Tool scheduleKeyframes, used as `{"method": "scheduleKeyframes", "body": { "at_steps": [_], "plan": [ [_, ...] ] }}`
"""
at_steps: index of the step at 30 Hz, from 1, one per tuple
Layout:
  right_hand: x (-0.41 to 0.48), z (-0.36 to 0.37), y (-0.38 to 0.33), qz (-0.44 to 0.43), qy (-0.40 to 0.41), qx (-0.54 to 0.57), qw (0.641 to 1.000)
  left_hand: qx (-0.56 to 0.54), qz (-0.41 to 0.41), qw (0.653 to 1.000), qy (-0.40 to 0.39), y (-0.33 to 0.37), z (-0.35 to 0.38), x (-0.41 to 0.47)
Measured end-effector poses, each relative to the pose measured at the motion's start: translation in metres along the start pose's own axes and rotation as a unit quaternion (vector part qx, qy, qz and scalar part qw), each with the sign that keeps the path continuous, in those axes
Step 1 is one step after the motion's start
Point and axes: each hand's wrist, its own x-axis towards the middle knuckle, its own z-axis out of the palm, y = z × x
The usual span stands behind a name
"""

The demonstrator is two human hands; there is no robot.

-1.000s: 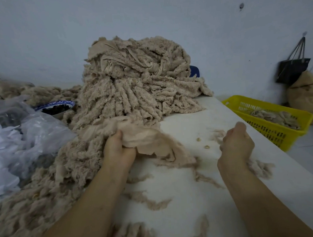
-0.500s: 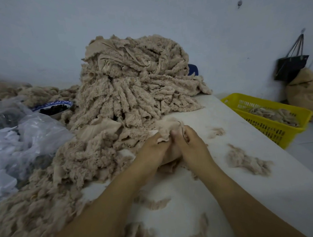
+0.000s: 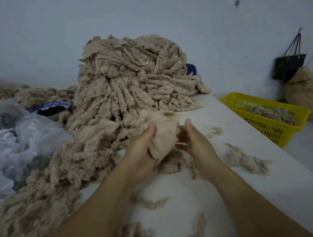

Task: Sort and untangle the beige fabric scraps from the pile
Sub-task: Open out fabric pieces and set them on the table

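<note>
A tall pile of beige fleecy fabric scraps rises at the back of the white table and spills down its left side. My left hand grips a smooth beige fabric piece lifted just above the table, in front of the pile. My right hand is on the piece's right edge, fingers curled against it. Under the hands lies a fluffy scrap. A loose clump of scraps lies on the table to the right of my right hand.
A yellow plastic basket with some scraps stands off the table's right edge. Clear plastic bags and a blue-rimmed bowl sit at the left. A dark bag hangs on the wall above a tan sack.
My right hand came from the right side of the table to join my left hand; both now hold a smooth beige piece raised and spread in front of the pile.
</note>
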Motion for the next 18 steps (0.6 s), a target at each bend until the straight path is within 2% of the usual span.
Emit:
{"method": "scheduleKeyframes", "body": {
  "at_steps": [3,5,7,11,14,16,18],
  "plan": [
    [-0.009,0.008,0.005,-0.022,-0.116,-0.18,0.977,-0.12,0.024,0.992,-0.027,0.013,-0.005,0.001],
    [-0.01,0.01,0.007,-0.024,-0.138,-0.266,0.954,-0.177,0.053,0.983,-0.006,0.023,-0.013,0.004],
    [-0.008,0.007,0.006,-0.025,-0.124,-0.299,0.946,-0.219,0.081,0.972,0.011,0.032,-0.024,0.007],
    [-0.009,0.004,0.0,-0.034,-0.057,-0.205,0.977,-0.248,0.094,0.963,0.04,0.033,-0.031,0.01],
    [-0.009,0.005,-0.005,0.015,-0.023,-0.051,0.998,-0.218,0.091,0.969,0.072,0.031,-0.028,0.012],
    [-0.008,0.004,-0.011,0.056,0.005,0.066,0.996,-0.194,0.091,0.972,0.097,0.029,-0.027,0.012],
    [-0.006,0.002,-0.014,0.078,0.012,0.138,0.987,-0.146,0.081,0.979,0.119,0.026,-0.025,0.012]
  ]
}}
